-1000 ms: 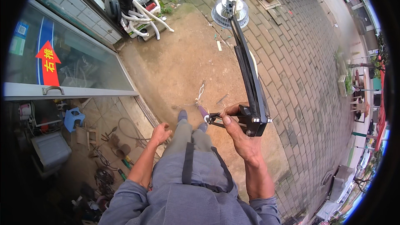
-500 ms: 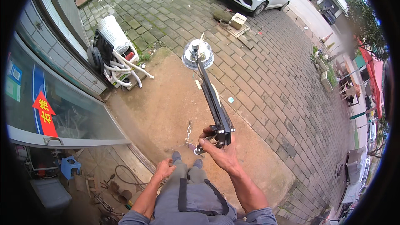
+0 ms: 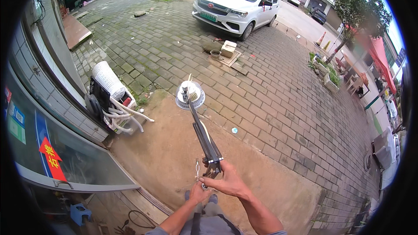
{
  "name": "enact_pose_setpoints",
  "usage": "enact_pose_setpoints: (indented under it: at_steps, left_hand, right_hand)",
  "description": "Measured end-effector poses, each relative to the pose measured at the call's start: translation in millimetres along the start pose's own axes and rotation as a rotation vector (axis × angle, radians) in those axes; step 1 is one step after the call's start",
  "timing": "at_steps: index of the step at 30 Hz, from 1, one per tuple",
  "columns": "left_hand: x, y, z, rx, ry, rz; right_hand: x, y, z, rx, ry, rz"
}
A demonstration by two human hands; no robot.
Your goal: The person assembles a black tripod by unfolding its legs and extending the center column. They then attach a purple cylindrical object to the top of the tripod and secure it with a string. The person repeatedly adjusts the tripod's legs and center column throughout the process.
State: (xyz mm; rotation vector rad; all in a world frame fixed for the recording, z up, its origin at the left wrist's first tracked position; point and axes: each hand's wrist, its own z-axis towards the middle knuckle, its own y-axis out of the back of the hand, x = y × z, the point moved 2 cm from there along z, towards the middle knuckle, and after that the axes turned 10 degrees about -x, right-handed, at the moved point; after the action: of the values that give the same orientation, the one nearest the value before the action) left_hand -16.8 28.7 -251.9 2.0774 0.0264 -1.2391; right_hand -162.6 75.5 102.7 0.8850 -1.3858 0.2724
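A long black folding-arm lamp (image 3: 202,137) stretches away from me, with a pale cable along its arm and a round, ribbed, whitish head (image 3: 195,95) at the far end. My right hand (image 3: 232,183) is closed around its near end, at the joint and the metal bracket below. Directly beside it, my left hand (image 3: 199,193) has its fingers closed at the bottom of that bracket; the fingertips are partly hidden. A thin white looped cord (image 3: 197,168) shows just left of the bracket.
To the left stand a glass door (image 3: 87,148) and a box of white hoses (image 3: 124,117). A blue stool (image 3: 80,213) is inside the doorway. Ahead on the brick paving are a pot (image 3: 215,54), a pale block (image 3: 228,48) and a parked white car (image 3: 237,6).
My left hand has risen from beside my leg to the bracket at the lamp's near end. The lamp and right hand sit lower and further left in view as the view tilts up.
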Motion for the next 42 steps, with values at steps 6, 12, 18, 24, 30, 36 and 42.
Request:
enact_pose_setpoints:
  at_steps: [6, 12, 18, 24, 30, 36, 42]
  left_hand:
    - [-19.9, 15.7, 9.4, 0.108, 0.182, 0.019]
    - [-41.4, 33.0, 9.8, 0.092, 0.1, 0.041]
    - [7.8, 14.7, 13.6, 0.017, 0.082, -0.015]
    - [25.7, -8.6, 14.4, 0.012, 0.067, 0.018]
    - [-28.2, 14.3, 4.8, 0.036, 0.155, -0.09]
    - [-18.5, -1.8, 9.9, -0.025, 0.066, -0.111]
    - [-9.2, -18.5, 16.2, -0.191, -0.11, -0.172]
  right_hand:
    - [103.2, 83.8, -43.7, -0.25, 0.496, -0.267]
    - [197.4, 44.7, -82.8, 0.219, 1.15, -0.822]
    - [191.2, 92.6, -61.3, -0.016, 1.084, -0.648]
    - [154.1, 154.0, -18.3, -0.499, 0.524, 0.044]
    - [62.0, 95.1, -12.2, -0.129, 0.001, 0.312]
    - [13.0, 19.8, 7.0, 0.008, 0.024, 0.158]
    - [6.7, -2.2, 16.3, 0.083, -0.037, 0.186]
